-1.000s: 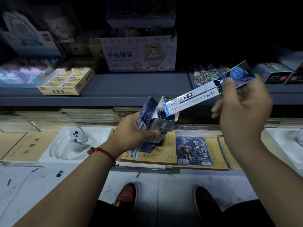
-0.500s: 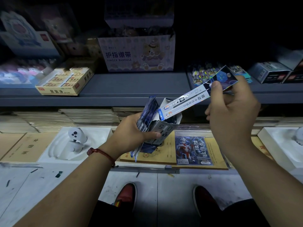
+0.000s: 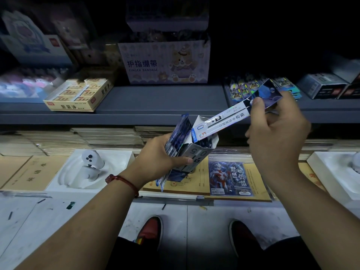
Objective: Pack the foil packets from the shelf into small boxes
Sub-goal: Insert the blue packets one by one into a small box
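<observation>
Two hands cooperate: the left hand (image 3: 161, 158) grips the small box (image 3: 196, 152), mouth tilted toward two o'clock, so the foil packet (image 3: 229, 117) pinched by the right hand (image 3: 278, 137) can enter.

I saw a long white-and-blue packet (image 3: 229, 121) slanting, its lower end in the open top of the grey box (image 3: 196, 152), spare packets (image 3: 178, 137) flat against that box, more packets (image 3: 243, 88) on the shelf (image 3: 165, 100).

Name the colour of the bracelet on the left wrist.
Red; the bracelet shows best in the head view.
</observation>
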The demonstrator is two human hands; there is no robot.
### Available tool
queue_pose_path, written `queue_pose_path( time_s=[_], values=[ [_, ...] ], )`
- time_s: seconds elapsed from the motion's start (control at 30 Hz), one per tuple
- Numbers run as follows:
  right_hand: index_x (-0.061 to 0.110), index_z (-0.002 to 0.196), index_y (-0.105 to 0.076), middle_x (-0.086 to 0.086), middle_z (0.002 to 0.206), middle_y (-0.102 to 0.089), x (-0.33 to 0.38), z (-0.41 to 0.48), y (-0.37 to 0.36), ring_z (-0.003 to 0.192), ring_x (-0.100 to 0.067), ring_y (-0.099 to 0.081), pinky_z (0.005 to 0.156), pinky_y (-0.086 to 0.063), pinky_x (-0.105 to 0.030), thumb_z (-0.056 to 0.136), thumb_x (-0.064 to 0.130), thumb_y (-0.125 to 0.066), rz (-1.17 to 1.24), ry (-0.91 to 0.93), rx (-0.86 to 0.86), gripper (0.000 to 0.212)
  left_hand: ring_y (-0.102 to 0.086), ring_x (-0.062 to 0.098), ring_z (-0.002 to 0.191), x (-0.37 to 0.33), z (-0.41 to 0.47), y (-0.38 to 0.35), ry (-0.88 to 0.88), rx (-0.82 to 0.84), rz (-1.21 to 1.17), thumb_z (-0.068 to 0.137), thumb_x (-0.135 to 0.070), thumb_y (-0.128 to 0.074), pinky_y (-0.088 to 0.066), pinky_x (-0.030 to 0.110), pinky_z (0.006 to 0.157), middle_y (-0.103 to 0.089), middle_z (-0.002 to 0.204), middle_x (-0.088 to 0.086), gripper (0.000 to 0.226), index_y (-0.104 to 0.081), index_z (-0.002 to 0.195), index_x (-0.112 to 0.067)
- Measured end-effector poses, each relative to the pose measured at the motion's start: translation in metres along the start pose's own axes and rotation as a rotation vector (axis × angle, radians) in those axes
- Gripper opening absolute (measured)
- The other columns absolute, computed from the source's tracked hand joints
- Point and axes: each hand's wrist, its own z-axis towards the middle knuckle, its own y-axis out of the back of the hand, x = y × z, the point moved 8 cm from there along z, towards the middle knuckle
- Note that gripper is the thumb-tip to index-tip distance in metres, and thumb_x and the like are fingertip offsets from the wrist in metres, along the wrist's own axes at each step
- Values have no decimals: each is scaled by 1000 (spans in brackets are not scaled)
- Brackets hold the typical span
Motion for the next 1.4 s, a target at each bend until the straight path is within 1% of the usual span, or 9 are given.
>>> queue_pose_path(
  time_s=[0.23, 0.47, 0.63, 0.83, 1.03, 1.13, 1.27, 1.33, 1.4],
  values=[
    [5, 83, -54, -15, 54, -57, 2, 0, 1, 46, -37, -59, 51, -47, -49, 101, 24, -57, 3, 6, 0, 26, -72, 5, 90, 0, 1, 2, 11, -15, 14, 77, -35, -86, -57, 14, 64, -74, 104, -11, 37, -63, 106, -31],
    [3, 76, -53, -17, 50, -56, 2, 0, 1, 44, -41, -56, 51, -47, -47, 96, 24, -59, -9, 10, 19, 29, -72, 8, 92, 4, 3, 3, 24, -39, 19, 77, -36, -86, -61, 22, 70, -74, 106, -9, 43, -64, 112, -25],
    [10, 71, -45, -14, 46, -55, 8, -1, 1, 43, -38, -57, 52, -48, -43, 94, 20, -60, -48, 42, 24, 29, -72, 8, 91, 3, 3, 2, 22, -40, 31, 77, -34, -86, -60, 20, 69, -74, 105, -9, 40, -64, 109, -26],
    [11, 69, -44, -13, 47, -55, 11, -6, -4, 45, -36, -59, 55, -47, -40, 94, 21, -62, -40, 37, 58, 33, -73, 9, 90, -3, 2, -3, -15, -22, 55, 77, -35, -87, -64, 31, 75, -75, 105, -7, 39, -64, 107, -29],
    [27, 65, -30, -10, 48, -53, 22, -18, -16, 44, -28, -51, 59, -43, -35, 96, 20, -65, -53, 79, 125, 47, -72, 7, 89, -7, 1, -6, -45, -4, 63, 77, -34, -87, -63, 26, 74, -75, 105, -8, 38, -62, 105, -32],
    [30, 64, -29, -5, 49, -53, 24, -23, -25, 46, -22, -50, 55, -38, -22, 96, 20, -68, -54, 77, 199, 51, -71, 4, 89, -9, 1, -7, -63, -2, 71, 78, -33, -87, -60, 20, 72, -73, 102, -12, 37, -61, 105, -33],
    [27, 66, -36, 3, 52, -50, 14, -32, -46, 47, -13, -45, 53, -40, -33, 95, 30, -68, -201, 24, 433, 43, -69, -2, 85, -13, 1, -9, -92, 10, 106, 79, -33, -86, -55, 12, 66, -69, 91, -20, 34, -57, 96, -41],
    [29, 68, -39, 7, 60, -54, 8, -42, -60, 55, -13, -53, 54, -46, -35, 94, 36, -67, -285, -10, 616, 39, -65, -7, 77, -15, 0, -10, -109, 9, 147, 80, -33, -85, -50, 7, 62, -64, 84, -24, 35, -54, 94, -41],
    [30, 69, -44, 9, 66, -57, 6, -47, -66, 62, -13, -57, 57, -51, -38, 95, 40, -66, -291, -27, 698, 35, -62, -9, 75, -17, -1, -10, -124, 4, 179, 80, -34, -85, -47, 4, 62, -61, 83, -25, 39, -53, 100, -40]
  ],
)
